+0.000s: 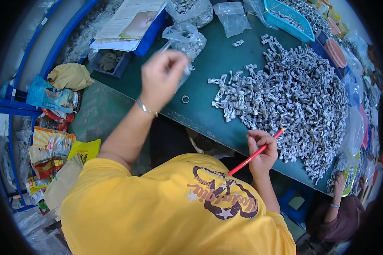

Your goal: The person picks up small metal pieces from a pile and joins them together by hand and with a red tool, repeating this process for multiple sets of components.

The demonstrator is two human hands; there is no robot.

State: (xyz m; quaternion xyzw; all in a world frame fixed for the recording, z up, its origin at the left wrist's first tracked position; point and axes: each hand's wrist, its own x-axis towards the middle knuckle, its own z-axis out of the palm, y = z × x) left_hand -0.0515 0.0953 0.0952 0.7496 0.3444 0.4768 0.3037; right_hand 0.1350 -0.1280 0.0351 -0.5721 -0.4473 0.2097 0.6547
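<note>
Green table [200,112] under heaped grey parts [293,104], blue rack [19,107] at left

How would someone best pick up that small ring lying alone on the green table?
Probably pinch the small ring from above, by opposite sides of its outer rim: it appears to lie flat on the green table, with bare surface around it, clear of the pile of metal pieces. The left hand is nearer.

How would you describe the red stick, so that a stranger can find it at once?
Find the green table and its large heap of grey pieces. At the heap's near edge, the right hand holds the red stick. Straight and bright red, it differs from the grey pieces.
</note>
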